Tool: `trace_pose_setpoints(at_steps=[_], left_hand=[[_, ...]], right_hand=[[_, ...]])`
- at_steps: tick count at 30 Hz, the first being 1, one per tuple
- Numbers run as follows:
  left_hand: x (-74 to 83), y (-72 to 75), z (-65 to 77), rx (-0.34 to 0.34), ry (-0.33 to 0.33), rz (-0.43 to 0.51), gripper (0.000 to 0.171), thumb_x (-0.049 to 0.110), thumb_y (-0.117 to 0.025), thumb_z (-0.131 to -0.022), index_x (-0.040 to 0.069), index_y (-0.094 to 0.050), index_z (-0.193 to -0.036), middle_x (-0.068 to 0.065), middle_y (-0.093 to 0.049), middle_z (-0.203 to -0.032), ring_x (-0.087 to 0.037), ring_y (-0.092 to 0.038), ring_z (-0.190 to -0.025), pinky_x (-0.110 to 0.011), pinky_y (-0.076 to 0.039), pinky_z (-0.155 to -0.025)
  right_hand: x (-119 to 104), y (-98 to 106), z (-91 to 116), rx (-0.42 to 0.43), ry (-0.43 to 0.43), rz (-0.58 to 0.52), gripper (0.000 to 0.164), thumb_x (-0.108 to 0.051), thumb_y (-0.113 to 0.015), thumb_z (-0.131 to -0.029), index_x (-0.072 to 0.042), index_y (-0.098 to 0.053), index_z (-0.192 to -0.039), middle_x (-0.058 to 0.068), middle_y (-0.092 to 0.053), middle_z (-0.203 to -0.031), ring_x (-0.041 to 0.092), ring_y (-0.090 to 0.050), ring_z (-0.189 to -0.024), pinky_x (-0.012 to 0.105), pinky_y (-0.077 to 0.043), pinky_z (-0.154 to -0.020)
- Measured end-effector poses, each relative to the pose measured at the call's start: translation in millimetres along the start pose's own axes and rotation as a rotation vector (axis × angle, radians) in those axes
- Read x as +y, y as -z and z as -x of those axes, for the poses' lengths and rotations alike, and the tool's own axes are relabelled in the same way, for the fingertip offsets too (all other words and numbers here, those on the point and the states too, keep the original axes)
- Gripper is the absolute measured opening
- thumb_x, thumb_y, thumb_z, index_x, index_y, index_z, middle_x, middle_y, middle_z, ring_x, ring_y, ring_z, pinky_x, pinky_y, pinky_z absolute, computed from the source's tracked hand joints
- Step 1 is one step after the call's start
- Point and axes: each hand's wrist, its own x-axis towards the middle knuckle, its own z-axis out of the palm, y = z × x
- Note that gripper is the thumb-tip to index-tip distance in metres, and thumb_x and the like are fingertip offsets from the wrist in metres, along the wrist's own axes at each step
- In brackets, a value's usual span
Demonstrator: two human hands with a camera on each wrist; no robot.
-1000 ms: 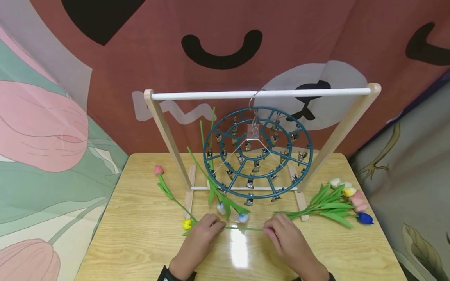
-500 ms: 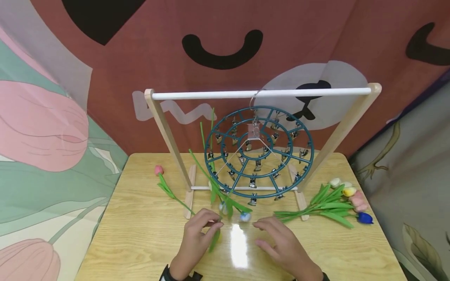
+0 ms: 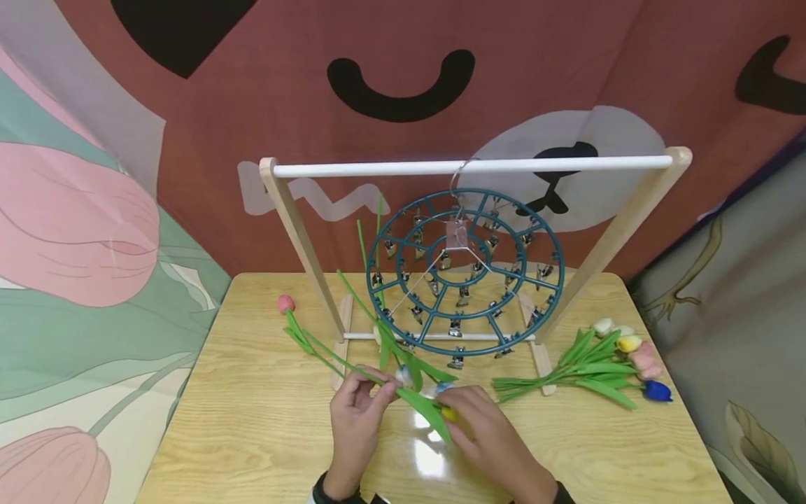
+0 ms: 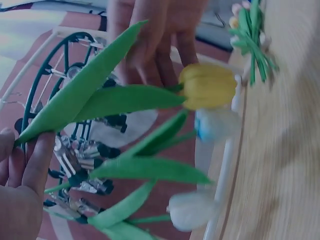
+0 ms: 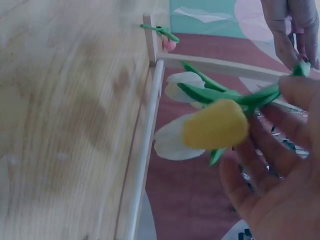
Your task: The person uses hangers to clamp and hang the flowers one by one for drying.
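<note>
In the head view my left hand (image 3: 359,409) pinches the green stem of a yellow tulip (image 4: 207,86) between thumb and fingers. The stem points up and left; its bloom and long green leaf (image 3: 425,409) lie toward the right. My right hand (image 3: 485,427) is at the bloom, its fingers spread and loosely bent close behind the leaf and stem in the right wrist view. Whether they touch the stem I cannot tell. Just behind are white-and-blue tulips (image 3: 444,386), their stems leaning up beside a round teal clip hanger (image 3: 466,352).
The hanger hangs from the white bar (image 3: 378,169) of a wooden rack (image 3: 302,238). A pink tulip (image 3: 286,303) lies left on the wooden table (image 3: 239,406). At right lies a bunch of tulips (image 3: 585,367) with white, yellow, pink and blue blooms.
The yellow tulip has been lifted and turned, its bloom now toward the right hand. The left hand's hold is now on the stem. The right hand has shifted slightly left to the bloom.
</note>
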Motion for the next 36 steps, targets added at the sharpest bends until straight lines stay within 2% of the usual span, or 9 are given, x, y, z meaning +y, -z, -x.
trace_pose_setpoints(at_steps=[6, 13, 18, 21, 24, 26, 29, 32, 36], left_hand=[[-2.8, -8.9, 0.1, 0.047, 0.046, 0.07, 0.015, -0.022, -0.055, -0.093, -0.025, -0.05, -0.107, -0.006, -0.071, -0.108, -0.016, -0.073, -0.101, -0.037, -0.066, -0.084], [-12.6, -26.5, 20.1, -0.112, 0.128, 0.122, 0.04, -0.019, -0.049, -0.097, -0.019, -0.047, -0.137, -0.027, -0.066, -0.13, -0.023, -0.067, -0.123, -0.041, -0.055, -0.106], [-17.4, -36.2, 30.9, -0.125, 0.182, 0.203, 0.039, -0.016, -0.047, -0.1, -0.019, -0.045, -0.139, -0.028, -0.066, -0.13, -0.024, -0.067, -0.124, -0.038, -0.052, -0.11], [-20.0, -37.1, 30.9, -0.103, 0.201, 0.174, 0.034, -0.014, -0.048, -0.101, -0.021, -0.047, -0.134, -0.026, -0.07, -0.121, -0.022, -0.071, -0.116, -0.038, -0.056, -0.104], [-22.5, -34.3, 29.0, -0.081, 0.205, 0.103, 0.03, -0.015, -0.05, -0.1, -0.021, -0.053, -0.129, -0.028, -0.072, -0.109, -0.021, -0.075, -0.106, -0.036, -0.061, -0.097], [-24.6, -31.7, 27.3, -0.081, 0.179, 0.059, 0.028, -0.016, -0.051, -0.099, -0.02, -0.055, -0.127, -0.031, -0.072, -0.103, -0.023, -0.076, -0.101, -0.035, -0.062, -0.095], [-26.9, -29.0, 25.8, -0.067, 0.188, -0.021, 0.023, -0.014, -0.055, -0.098, -0.017, -0.061, -0.12, -0.035, -0.07, -0.098, -0.025, -0.077, -0.099, -0.033, -0.062, -0.096], [-29.3, -27.8, 25.1, -0.051, 0.263, -0.076, 0.016, -0.008, -0.06, -0.098, -0.015, -0.066, -0.111, -0.029, -0.074, -0.098, -0.025, -0.077, -0.101, -0.033, -0.061, -0.097], [-32.1, -27.7, 23.8, -0.063, 0.338, -0.146, 0.012, -0.001, -0.064, -0.098, -0.012, -0.07, -0.101, -0.023, -0.077, -0.098, -0.026, -0.074, -0.111, -0.032, -0.061, -0.098]], right_hand=[[6, 3, 0, 0.091, -0.017, -0.033, 0.032, -0.009, -0.085, -0.082, -0.016, -0.075, -0.112, -0.005, -0.073, -0.111, 0.013, -0.07, -0.103, 0.021, -0.061, -0.089], [6, 5, 0, 0.138, 0.006, -0.152, 0.038, 0.008, -0.082, -0.077, -0.009, -0.075, -0.111, -0.001, -0.074, -0.106, 0.017, -0.074, -0.094, 0.01, -0.057, -0.089], [4, 6, 0, 0.118, -0.025, -0.169, 0.037, 0.005, -0.08, -0.081, -0.012, -0.075, -0.113, -0.003, -0.074, -0.109, 0.018, -0.074, -0.099, 0.017, -0.059, -0.092], [4, 9, 1, 0.074, -0.113, -0.14, 0.037, -0.007, -0.082, -0.085, -0.014, -0.071, -0.119, -0.006, -0.073, -0.116, 0.016, -0.073, -0.104, 0.027, -0.063, -0.091], [6, 15, 0, 0.064, -0.214, -0.099, 0.053, -0.017, -0.086, -0.084, -0.013, -0.063, -0.131, -0.004, -0.068, -0.126, 0.016, -0.068, -0.11, 0.037, -0.064, -0.089], [8, 19, -2, 0.1, -0.259, -0.092, 0.063, -0.018, -0.088, -0.083, -0.01, -0.058, -0.138, -0.002, -0.065, -0.131, 0.015, -0.065, -0.11, 0.036, -0.063, -0.087], [11, 26, -10, 0.193, -0.22, -0.097, 0.069, -0.009, -0.088, -0.079, -0.005, -0.056, -0.14, 0.004, -0.066, -0.125, 0.016, -0.064, -0.102, 0.03, -0.062, -0.081], [13, 32, -21, 0.242, -0.17, -0.109, 0.073, -0.004, -0.087, -0.078, -0.003, -0.055, -0.143, 0.006, -0.067, -0.114, 0.014, -0.064, -0.093, 0.022, -0.061, -0.077], [13, 38, -36, 0.275, -0.121, -0.139, 0.071, -0.004, -0.086, -0.078, -0.001, -0.056, -0.143, 0.011, -0.07, -0.116, 0.014, -0.063, -0.087, 0.014, -0.056, -0.077]])
